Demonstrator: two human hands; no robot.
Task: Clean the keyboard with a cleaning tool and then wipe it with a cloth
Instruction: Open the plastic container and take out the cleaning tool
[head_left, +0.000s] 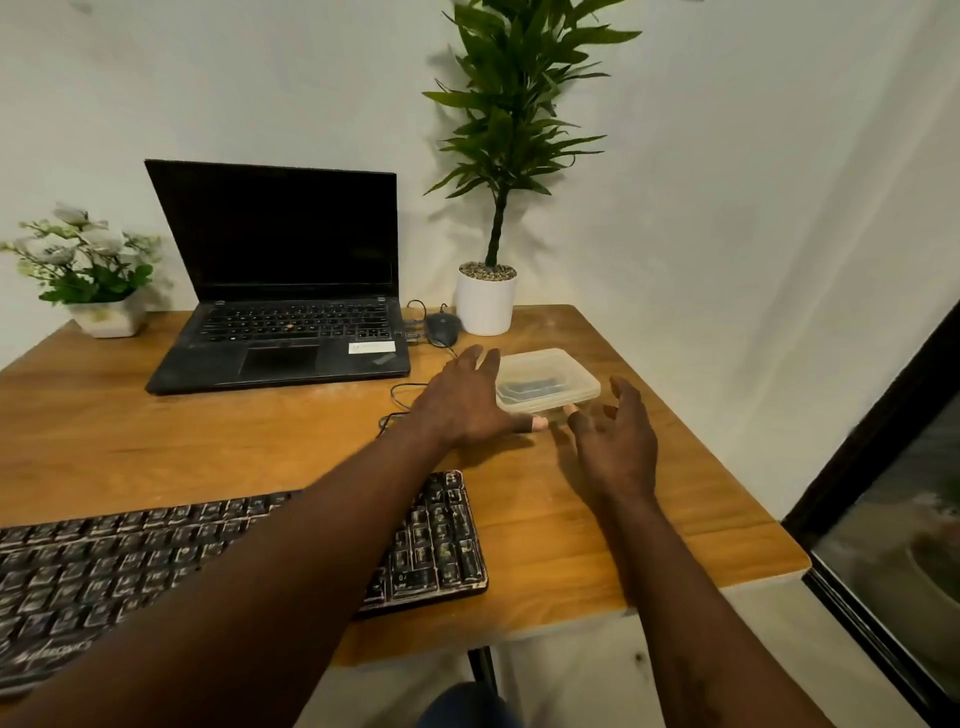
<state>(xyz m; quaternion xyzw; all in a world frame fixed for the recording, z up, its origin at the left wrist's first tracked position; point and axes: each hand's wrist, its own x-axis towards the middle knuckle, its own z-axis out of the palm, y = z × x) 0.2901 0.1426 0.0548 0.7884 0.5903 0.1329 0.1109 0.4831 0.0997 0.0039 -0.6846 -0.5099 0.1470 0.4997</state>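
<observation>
Keyboard (441, 540), dusty, lies at the table's (561, 525) near edge under the left forearm, while the left hand (462, 400) and right hand (613, 441), fingers spread and holding nothing, flank a lidded clear plastic box (550, 374), so fetching the cleaning tool seems the step, next gripping and opening the box.

A: back of wooden table (571, 519), what's there?
B: open laptop (280, 291), screen dark. wired mouse (442, 328) just right of it, tall plant (519, 104) in white pot (485, 306) beside mouse. flower pot (106, 318) far left.
</observation>
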